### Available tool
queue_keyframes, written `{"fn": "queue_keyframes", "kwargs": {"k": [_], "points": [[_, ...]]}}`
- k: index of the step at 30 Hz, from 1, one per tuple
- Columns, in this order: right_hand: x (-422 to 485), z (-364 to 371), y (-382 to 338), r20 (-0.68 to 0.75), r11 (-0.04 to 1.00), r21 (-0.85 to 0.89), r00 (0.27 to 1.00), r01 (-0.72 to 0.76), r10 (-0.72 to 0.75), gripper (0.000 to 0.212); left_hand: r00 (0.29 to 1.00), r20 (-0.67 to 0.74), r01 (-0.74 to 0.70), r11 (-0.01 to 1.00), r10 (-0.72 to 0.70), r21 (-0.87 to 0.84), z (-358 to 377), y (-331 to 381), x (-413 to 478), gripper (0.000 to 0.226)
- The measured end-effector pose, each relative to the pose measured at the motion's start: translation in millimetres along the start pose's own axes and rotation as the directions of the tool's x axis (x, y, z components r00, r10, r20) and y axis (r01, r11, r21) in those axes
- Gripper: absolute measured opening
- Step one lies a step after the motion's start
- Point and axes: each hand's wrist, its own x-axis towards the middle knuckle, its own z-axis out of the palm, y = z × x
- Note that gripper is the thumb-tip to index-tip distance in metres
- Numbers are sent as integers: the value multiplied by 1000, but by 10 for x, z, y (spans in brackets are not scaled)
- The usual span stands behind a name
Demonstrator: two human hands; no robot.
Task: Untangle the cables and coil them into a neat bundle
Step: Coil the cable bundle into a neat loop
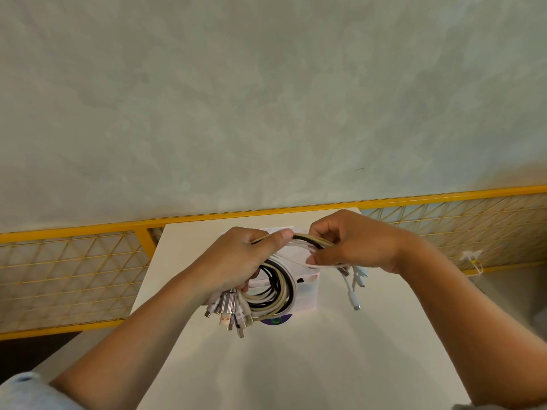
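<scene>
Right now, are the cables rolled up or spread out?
Rolled up: the cables loop in rings, held by the left hand and right hand.

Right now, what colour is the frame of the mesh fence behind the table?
The fence frame is yellow; the head view shows it.

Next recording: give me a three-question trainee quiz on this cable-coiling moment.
1. True or false: the left hand and right hand both hold the looped bundle of white, beige and black cables above the white table.
2. The cluster of metal USB plugs hangs below which hand? A) left B) right C) neither
3. Fill in: behind the table runs a ____ wire-mesh fence.
Key: 1 true; 2 A; 3 yellow.
</scene>
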Motion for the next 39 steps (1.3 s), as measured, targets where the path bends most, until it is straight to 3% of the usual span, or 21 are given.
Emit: {"fn": "queue_keyframes", "kwargs": {"k": [4, 7, 14, 17, 21, 29, 32, 35, 39], "points": [[-63, -37, 67, 124, 999, -29, 992, 15, -11, 14, 1000, 4, 23, 992, -23, -124, -54, 33, -28, 57], [-52, -31, 110, 21, 998, -51, 999, 32, -31, 19, 999, 35, 29, 983, -23, -183, -68, 61, -52, 44], [-39, -62, 157, -136, 996, 86, 991, -7, 18, 33, 996, 86, 26, 979, -9, -204, -167, 66, -89, 46], [-45, -70, 171, -172, 994, 111, 985, 20, -1, 27, 994, 109, 26, 982, -6, -189, -211, 65, -92, 49], [-37, -81, 186, -185, 1000, -2, 983, 11, -11, 15, 995, 103, 21, 978, 1, -209, -259, 61, -105, 45], [-125, -45, 174, 75, 999, -18, 996, -50, 51, 29, 1000, 6, 2, 970, -1, -244, -217, 70, -82, 40], [-128, -66, 221, 110, 993, 114, 994, -26, 13, 30, 1000, 1, 0, 968, 0, -252, -218, 68, -71, 42], [-84, -75, 312, 17, 938, 347, 1000, -6, 0, 16, 1000, 7, 5, 963, -3, -271, -249, 53, -59, 45], [-43, -87, 401, -104, 922, 377, 993, 86, -51, 8, 1000, 29, 16, 970, -9, -242, -275, 20, -64, 48]]}}
